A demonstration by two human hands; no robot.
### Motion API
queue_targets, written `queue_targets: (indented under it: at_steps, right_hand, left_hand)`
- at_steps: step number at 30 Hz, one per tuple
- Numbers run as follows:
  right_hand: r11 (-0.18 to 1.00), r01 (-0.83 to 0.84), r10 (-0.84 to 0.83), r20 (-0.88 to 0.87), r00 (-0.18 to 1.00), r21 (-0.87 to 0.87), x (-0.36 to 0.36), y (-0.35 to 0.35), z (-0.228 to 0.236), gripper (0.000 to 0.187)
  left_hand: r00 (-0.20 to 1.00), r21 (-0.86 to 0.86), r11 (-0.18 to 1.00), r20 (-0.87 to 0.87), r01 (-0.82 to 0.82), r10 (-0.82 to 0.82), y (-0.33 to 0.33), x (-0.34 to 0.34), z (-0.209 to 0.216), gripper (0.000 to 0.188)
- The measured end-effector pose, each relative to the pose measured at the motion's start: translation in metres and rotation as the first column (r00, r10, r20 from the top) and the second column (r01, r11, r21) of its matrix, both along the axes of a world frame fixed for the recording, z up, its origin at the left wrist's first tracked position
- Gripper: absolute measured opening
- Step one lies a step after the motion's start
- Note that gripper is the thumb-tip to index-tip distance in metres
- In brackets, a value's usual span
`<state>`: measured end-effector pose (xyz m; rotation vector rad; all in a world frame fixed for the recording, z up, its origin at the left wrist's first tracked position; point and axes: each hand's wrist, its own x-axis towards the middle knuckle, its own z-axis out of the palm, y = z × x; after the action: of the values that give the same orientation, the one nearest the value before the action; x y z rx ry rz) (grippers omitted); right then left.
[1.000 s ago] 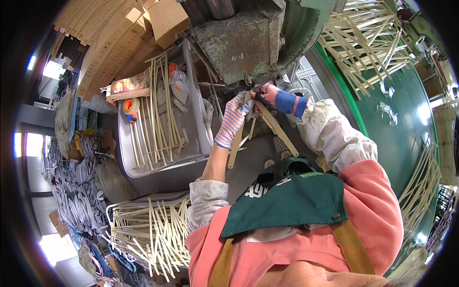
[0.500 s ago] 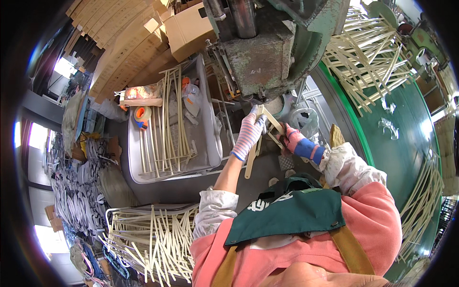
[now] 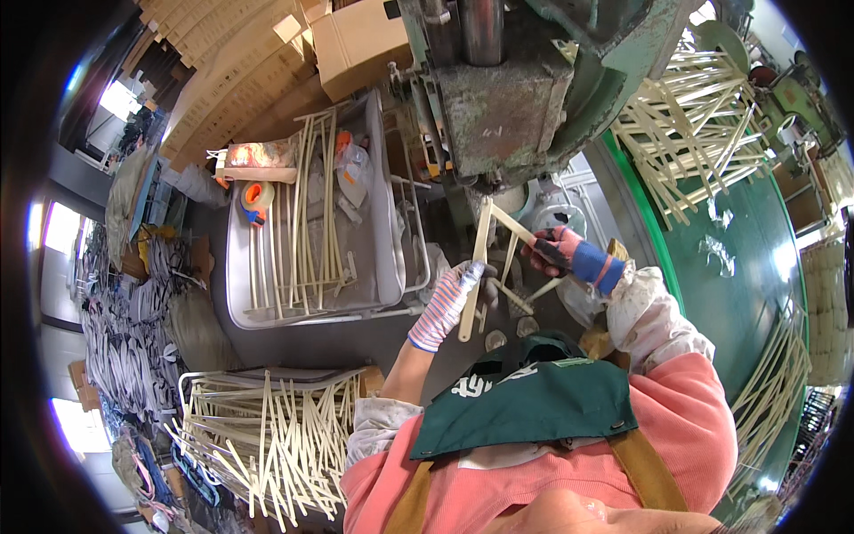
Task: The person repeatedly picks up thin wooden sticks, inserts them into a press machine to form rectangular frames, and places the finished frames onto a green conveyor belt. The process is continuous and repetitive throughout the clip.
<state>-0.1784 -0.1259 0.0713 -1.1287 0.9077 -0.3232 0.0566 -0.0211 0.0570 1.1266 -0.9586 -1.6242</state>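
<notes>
My left hand [image 3: 449,301], in a striped glove, is closed around a cream flat strip [image 3: 481,233] that slopes down toward my body. My right hand [image 3: 567,255], in a pink and blue glove with dark fingers, grips a second cream strip [image 3: 510,224]. The two strips meet at their upper ends in a narrow upside-down V, just below the head of a worn green machine [image 3: 503,111]. More cream strips hang between and below my hands, partly hidden by them.
A grey tub [image 3: 233,276] at left holds long strips, tape rolls and a bag. Piled strips [image 3: 285,436] fill a rack at lower left. A green-topped table [image 3: 738,267] with strips stands at right. Cardboard boxes [image 3: 360,49] are stacked at the back.
My left hand has slid down and toward me along its strip, away from the joined end. My right hand has shifted slightly right, and the strips' joined end shows more clearly.
</notes>
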Motion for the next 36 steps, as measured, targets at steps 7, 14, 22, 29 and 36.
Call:
queue_targets:
  at_steps: [7, 14, 22, 29, 36]
  right_hand:
    - [0.989, 0.052, -0.083, -0.234, 0.969, -0.138, -0.015, -0.029, -0.007, 0.022]
    - [0.967, -0.051, 0.032, -0.079, 0.996, -0.25, -0.032, -0.04, 0.001, 0.025]
    - [0.97, -0.094, 0.06, -0.156, 0.986, -0.223, -0.032, -0.05, 0.008, 0.025]
    - [0.975, -0.105, 0.077, -0.145, 0.986, -0.198, -0.033, -0.051, 0.014, 0.025]
    - [0.968, -0.1, 0.078, -0.104, 0.992, -0.23, -0.033, -0.053, 0.008, 0.024]
  left_hand:
    - [0.997, 0.202, 0.979, 0.065, 0.023, -0.037, -0.005, 0.036, 0.028, 0.03]
    - [0.98, 0.23, 0.954, -0.092, 0.191, -0.174, -0.018, 0.063, 0.043, 0.027]
    - [0.984, 0.219, 0.959, -0.023, 0.179, -0.178, -0.022, 0.065, 0.051, 0.025]
    - [0.984, 0.213, 0.962, 0.006, 0.171, -0.176, -0.021, 0.063, 0.051, 0.026]
    - [0.972, 0.244, 0.942, -0.008, 0.231, -0.237, -0.024, 0.066, 0.053, 0.025]
